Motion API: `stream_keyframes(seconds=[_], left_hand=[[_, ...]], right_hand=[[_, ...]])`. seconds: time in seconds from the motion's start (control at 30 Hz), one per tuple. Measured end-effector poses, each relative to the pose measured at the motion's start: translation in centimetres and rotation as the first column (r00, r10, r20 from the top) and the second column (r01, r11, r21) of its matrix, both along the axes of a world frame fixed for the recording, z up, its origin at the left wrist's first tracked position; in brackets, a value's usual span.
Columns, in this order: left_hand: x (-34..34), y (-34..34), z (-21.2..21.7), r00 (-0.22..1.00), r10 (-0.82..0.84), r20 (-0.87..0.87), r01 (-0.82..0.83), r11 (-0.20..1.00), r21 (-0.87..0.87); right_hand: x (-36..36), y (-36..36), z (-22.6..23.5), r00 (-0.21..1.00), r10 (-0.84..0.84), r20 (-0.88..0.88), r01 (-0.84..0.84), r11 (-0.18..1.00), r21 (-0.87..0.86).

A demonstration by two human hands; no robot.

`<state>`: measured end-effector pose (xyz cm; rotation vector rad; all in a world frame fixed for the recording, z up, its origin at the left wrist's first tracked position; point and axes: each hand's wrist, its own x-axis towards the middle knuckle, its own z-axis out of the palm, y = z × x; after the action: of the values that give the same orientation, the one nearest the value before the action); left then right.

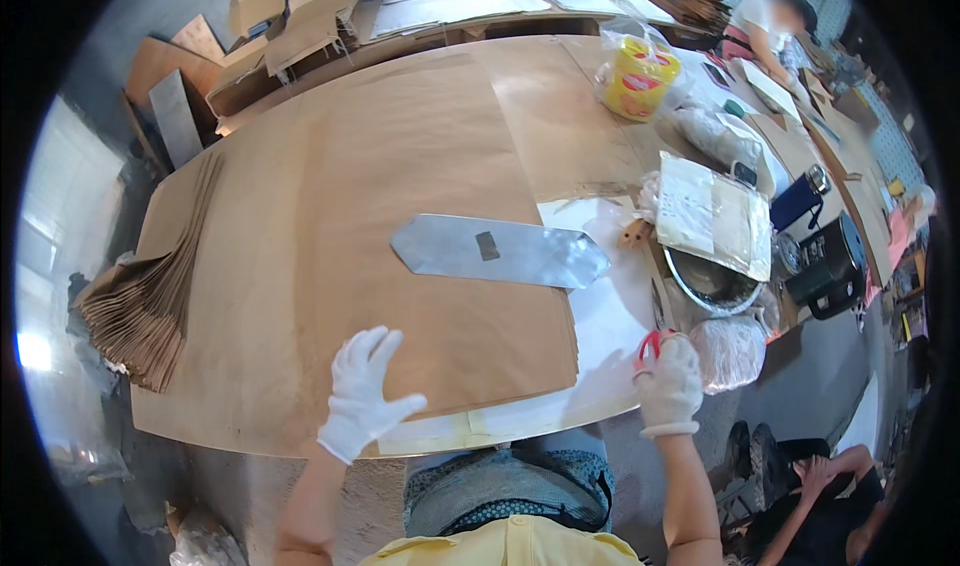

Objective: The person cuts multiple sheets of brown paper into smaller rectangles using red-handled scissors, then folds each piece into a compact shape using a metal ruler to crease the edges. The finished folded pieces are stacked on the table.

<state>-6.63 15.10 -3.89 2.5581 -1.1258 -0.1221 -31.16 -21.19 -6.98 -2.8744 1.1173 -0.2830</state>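
A stack of large brown paper sheets point(430, 156) lies across the table in front of me. My left hand point(365, 391), in a white glove, rests at its near edge with fingers spread and nothing in it. On the sheets sits a flat grey metal plate point(530, 251) with pointed ends and a small dark patch. Near the table's right front edge, my gloved right hand point(671, 386) is closed around red-handled scissors point(650, 349). Their blades point away from me; the fingers hide part of the handles.
Folded brown paper point(150, 306) fans out at the left edge. To the right are a metal bowl point(712, 291) under a wrapped packet point(715, 216), a dark mug point(828, 271), a blue flask point(800, 198) and a yellow package point(642, 78). Other people sit at far right and lower right.
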Motion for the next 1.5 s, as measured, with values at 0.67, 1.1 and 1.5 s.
stream_keyframes(seconds=[0.67, 1.1, 1.5], left_hand=[[1.6, 4.4, -8.1, 0.852, 0.499, 0.157, -0.512, 0.857, 0.057], [15.9, 4.1, -12.1, 0.837, -0.066, 0.544, -0.301, 0.774, 0.557], [19.3, 0.9, -4.9, 0.263, -0.066, -0.963, -0.831, 0.49, -0.261]], right_hand=[[13.3, 3.5, -5.8, 0.841, 0.504, 0.198, -0.521, 0.852, 0.044], [25.5, -2.0, -3.4, 0.871, 0.48, 0.101, -0.478, 0.785, 0.394], [28.0, -4.9, -1.0, 0.986, 0.154, -0.067, -0.061, 0.699, 0.713]])
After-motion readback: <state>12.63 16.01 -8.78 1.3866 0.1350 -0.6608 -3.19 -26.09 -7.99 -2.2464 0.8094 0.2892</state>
